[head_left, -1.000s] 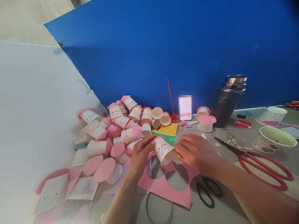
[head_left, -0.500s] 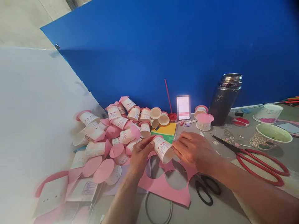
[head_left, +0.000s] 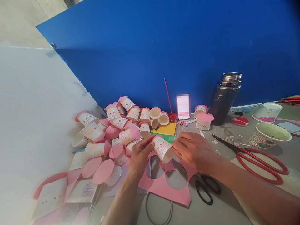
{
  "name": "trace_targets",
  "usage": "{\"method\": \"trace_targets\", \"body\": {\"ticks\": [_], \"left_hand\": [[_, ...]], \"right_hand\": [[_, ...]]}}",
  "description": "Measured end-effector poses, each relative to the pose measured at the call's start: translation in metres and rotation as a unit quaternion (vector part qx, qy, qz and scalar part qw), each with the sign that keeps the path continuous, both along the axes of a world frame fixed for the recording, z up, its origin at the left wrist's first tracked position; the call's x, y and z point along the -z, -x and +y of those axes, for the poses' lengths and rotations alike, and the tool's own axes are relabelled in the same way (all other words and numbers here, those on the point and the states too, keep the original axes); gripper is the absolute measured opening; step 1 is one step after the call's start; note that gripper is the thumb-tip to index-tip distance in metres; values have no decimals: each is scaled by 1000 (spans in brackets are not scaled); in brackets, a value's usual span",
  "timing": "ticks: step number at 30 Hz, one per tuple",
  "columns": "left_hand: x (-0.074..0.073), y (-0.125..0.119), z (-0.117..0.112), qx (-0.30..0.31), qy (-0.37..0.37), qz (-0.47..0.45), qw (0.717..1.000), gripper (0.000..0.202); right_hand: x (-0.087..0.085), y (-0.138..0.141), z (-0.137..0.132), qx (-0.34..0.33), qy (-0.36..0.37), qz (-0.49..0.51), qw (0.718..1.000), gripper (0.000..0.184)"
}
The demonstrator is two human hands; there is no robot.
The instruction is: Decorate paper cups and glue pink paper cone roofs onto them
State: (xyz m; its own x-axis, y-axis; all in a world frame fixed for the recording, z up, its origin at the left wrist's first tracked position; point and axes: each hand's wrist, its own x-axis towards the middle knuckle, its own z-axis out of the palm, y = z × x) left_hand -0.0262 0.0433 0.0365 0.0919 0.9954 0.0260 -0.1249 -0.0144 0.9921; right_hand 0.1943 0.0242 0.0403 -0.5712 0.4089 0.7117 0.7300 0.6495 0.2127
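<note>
Cup (head_left: 162,149) lies tilted between both hands above the cut pink sheet (head_left: 164,187). We find the left hand (head_left: 140,154) pinching its pink-capped end, the right hand (head_left: 192,150) gripping its open rim. We advise light, even pressure to avoid crushing.

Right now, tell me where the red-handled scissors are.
Head view, right side: the red-handled scissors lie on the table beside the right hand holding the paper cup, near the patterned bowl.

cups (head_left: 122,125) left, flask (head_left: 223,97) right of phone (head_left: 182,106)
</note>
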Motion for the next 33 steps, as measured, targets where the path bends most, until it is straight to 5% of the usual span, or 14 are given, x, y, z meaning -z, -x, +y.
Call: {"method": "trace_targets", "body": {"ticks": [33], "left_hand": [[0,1,-1,11,-18,28,999,31]], "right_hand": [[4,-1,3,7,4,9,1000,29]]}}
